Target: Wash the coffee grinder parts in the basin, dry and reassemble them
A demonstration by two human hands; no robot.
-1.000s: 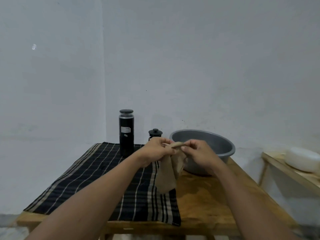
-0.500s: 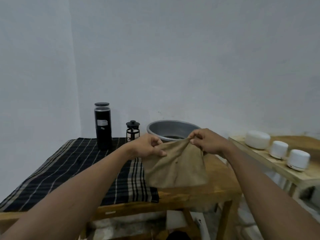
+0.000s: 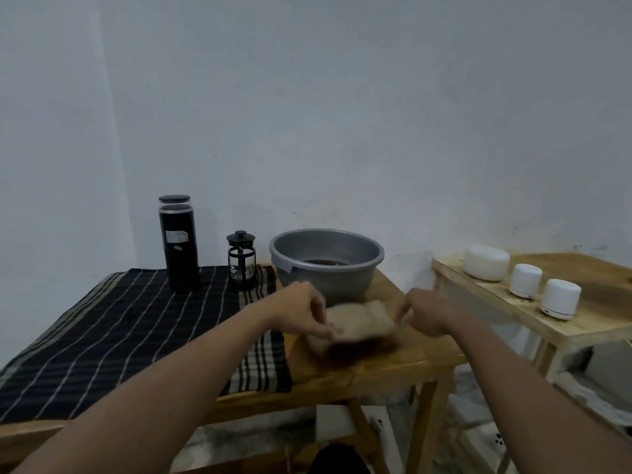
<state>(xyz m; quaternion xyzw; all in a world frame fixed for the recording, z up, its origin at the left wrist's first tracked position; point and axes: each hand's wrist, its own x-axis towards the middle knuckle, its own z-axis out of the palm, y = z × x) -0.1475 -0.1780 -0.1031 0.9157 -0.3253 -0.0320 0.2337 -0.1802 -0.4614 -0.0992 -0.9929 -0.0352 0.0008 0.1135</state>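
On desk (image 3: 376, 366), before basin (image 3: 277, 252): left hand (image 3: 301, 314) grip pinched tan cloth (image 3: 359, 323); right hand (image 3: 425, 313) grip at its other end, blurred, hold unclear. One grinder (image 3: 179, 248) stood assembled on checked cloth (image 3: 102, 336), apart from one basin, dark water inside. Judged: near finish. One press (image 3: 241, 265); three white pots (image 3: 526, 280), side desk (image 3: 598, 268).

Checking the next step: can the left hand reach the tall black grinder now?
Probably yes: checked cloth before the grinder is bare; the French press stands close beside it, and the left hand holds a beige cloth.
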